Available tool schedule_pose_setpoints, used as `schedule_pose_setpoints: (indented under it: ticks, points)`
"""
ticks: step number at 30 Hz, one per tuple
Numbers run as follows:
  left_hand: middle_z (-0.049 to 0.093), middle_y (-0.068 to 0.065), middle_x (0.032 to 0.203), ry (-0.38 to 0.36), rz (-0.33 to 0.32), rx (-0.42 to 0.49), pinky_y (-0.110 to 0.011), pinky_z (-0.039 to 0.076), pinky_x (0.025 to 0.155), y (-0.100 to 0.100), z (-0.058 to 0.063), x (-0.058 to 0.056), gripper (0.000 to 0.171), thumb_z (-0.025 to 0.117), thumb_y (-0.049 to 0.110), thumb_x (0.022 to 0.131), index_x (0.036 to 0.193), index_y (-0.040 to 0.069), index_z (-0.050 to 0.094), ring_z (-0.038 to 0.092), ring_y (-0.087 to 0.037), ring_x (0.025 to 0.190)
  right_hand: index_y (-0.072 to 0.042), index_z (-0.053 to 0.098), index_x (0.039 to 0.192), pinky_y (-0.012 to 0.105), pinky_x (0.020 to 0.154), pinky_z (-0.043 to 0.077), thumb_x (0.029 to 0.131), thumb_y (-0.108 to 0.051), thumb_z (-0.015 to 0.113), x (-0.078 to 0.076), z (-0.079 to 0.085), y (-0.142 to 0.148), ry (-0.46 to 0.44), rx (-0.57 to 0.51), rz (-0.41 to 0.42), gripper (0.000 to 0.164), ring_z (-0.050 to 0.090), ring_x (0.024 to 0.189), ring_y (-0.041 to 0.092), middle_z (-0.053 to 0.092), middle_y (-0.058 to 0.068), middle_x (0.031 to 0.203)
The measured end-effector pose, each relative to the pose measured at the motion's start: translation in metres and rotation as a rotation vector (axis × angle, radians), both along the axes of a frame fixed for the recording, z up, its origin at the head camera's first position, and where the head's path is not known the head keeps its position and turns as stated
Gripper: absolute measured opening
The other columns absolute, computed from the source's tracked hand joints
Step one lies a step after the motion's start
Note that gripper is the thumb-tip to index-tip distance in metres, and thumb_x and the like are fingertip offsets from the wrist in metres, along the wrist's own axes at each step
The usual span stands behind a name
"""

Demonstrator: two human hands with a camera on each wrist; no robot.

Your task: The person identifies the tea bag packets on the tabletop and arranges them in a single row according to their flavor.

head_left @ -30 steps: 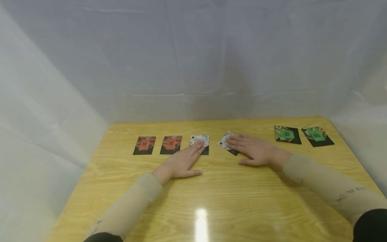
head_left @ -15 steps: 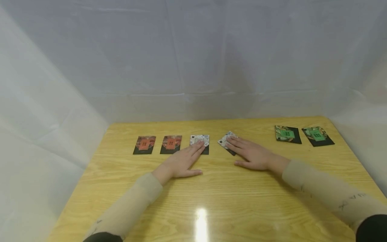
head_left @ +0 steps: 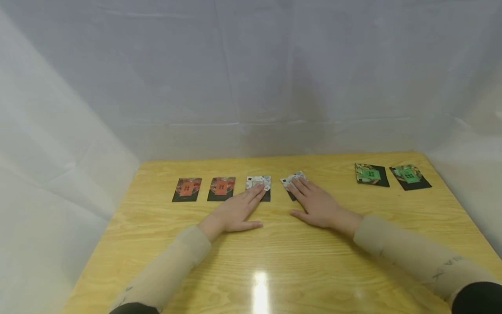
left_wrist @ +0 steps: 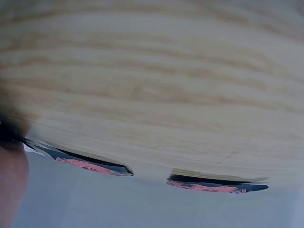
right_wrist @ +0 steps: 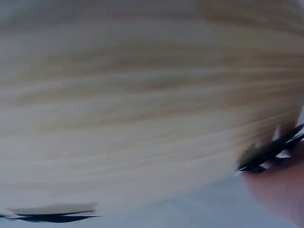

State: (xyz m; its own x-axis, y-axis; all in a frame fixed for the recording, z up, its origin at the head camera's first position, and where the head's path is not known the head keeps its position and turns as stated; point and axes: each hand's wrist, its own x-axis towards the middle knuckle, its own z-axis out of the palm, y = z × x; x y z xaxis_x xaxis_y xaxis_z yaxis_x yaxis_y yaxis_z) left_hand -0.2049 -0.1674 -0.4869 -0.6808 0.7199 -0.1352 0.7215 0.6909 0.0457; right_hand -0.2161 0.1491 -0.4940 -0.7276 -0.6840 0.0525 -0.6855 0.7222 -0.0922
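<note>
Two white packets (head_left: 256, 179) lie on the table (head_left: 219, 266), left hand (head_left: 237, 213) straight-fingered on one, right hand (head_left: 317, 204) likewise on the other, neither gripping.

1. Outer red packet (head_left: 187, 189), black lower band, lying on table; 8 o'clock from head-view centre
2. Inner red packet (head_left: 221, 188), matching, gap between the pair; between 7 and 8 o'clock
3. Inner green packet (head_left: 371, 175), part black, askew; just past 3 o'clock
4. Outer green packet (head_left: 410, 176), just beside, differently angled; just past 3 o'clock
5. Table (head_left: 219, 270), yellow wood grain, white glare (head_left: 260, 294); 6 o'clock
6. Cloth backdrop (head_left: 251, 65), pale, creased; 12 o'clock
</note>
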Motion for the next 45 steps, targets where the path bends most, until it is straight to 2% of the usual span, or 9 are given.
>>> schedule_pose_setpoints:
  ticks: [4, 10, 16, 19, 27, 33, 37, 45]
  points:
    - [0.000, -0.014, 0.180, 0.001, 0.003, -0.003, -0.046, 0.024, 0.135, -0.001, 0.000, 0.001, 0.097, 0.043, 0.067, 0.107, 0.171, 0.006, 0.005, 0.008, -0.030, 0.168, -0.001, 0.028, 0.167, 0.056, 0.132, 0.028, 0.108, -0.054, 0.053, 0.005, 0.001, -0.012, -0.022, 0.027, -0.092, 0.083, 0.024, 0.163, 0.044, 0.024, 0.025, 0.174]
    - [-0.002, -0.013, 0.180, 0.007, 0.015, -0.018, -0.045, 0.021, 0.136, -0.001, -0.001, 0.000, 0.096, 0.042, 0.067, 0.107, 0.171, 0.006, 0.004, 0.006, -0.029, 0.168, 0.003, 0.021, 0.168, 0.058, 0.133, 0.024, 0.108, -0.059, 0.047, 0.014, 0.009, -0.033, -0.122, 0.065, -0.237, 0.090, 0.016, 0.163, 0.048, 0.014, 0.030, 0.175]
    - [-0.001, -0.014, 0.180, 0.026, 0.007, -0.012, -0.044, 0.020, 0.136, -0.001, -0.003, -0.001, 0.097, 0.042, 0.067, 0.107, 0.171, 0.005, 0.004, 0.006, -0.029, 0.168, 0.000, 0.020, 0.169, 0.060, 0.134, 0.020, 0.109, -0.061, 0.045, 0.020, 0.019, -0.042, -0.179, 0.035, -0.300, 0.090, 0.014, 0.164, 0.048, 0.012, 0.031, 0.175]
    - [-0.001, -0.015, 0.180, 0.031, 0.001, -0.012, -0.044, 0.020, 0.136, -0.001, -0.003, -0.001, 0.097, 0.041, 0.068, 0.107, 0.171, 0.005, 0.004, 0.007, -0.030, 0.168, -0.001, 0.023, 0.169, 0.060, 0.134, 0.018, 0.108, -0.059, 0.047, 0.018, 0.021, -0.038, -0.170, 0.004, -0.259, 0.087, 0.014, 0.164, 0.047, 0.014, 0.030, 0.175]
    - [-0.002, -0.013, 0.180, 0.022, 0.004, -0.017, -0.045, 0.023, 0.136, 0.001, -0.004, -0.001, 0.097, 0.039, 0.069, 0.107, 0.172, 0.007, 0.002, 0.006, -0.029, 0.168, -0.005, 0.027, 0.169, 0.058, 0.135, 0.019, 0.110, -0.052, 0.050, 0.004, 0.016, -0.007, -0.118, -0.015, -0.020, 0.079, 0.016, 0.165, 0.042, 0.018, 0.022, 0.177]
    - [-0.002, -0.014, 0.180, 0.022, -0.003, -0.017, -0.044, 0.021, 0.136, 0.001, -0.004, -0.001, 0.097, 0.041, 0.068, 0.107, 0.171, 0.006, 0.002, 0.005, -0.029, 0.168, -0.010, 0.023, 0.171, 0.059, 0.134, 0.020, 0.110, -0.049, 0.053, -0.005, 0.015, 0.012, -0.161, -0.022, 0.092, 0.078, 0.016, 0.165, 0.040, 0.016, 0.018, 0.178]
    - [-0.001, -0.015, 0.180, 0.028, -0.014, -0.010, -0.045, 0.022, 0.136, 0.001, -0.005, -0.001, 0.097, 0.043, 0.066, 0.108, 0.171, 0.005, 0.003, 0.006, -0.030, 0.168, -0.011, 0.022, 0.171, 0.059, 0.133, 0.022, 0.110, -0.047, 0.053, -0.006, 0.012, 0.016, -0.186, -0.024, 0.104, 0.077, 0.018, 0.165, 0.041, 0.016, 0.019, 0.178]
    - [-0.001, -0.015, 0.180, 0.027, -0.003, -0.018, -0.045, 0.023, 0.136, 0.002, -0.001, 0.001, 0.097, 0.044, 0.066, 0.108, 0.171, 0.004, 0.004, 0.007, -0.030, 0.168, -0.004, 0.022, 0.170, 0.061, 0.133, 0.023, 0.108, -0.051, 0.055, 0.004, 0.015, 0.000, -0.161, -0.042, 0.029, 0.084, 0.020, 0.164, 0.045, 0.020, 0.025, 0.176]
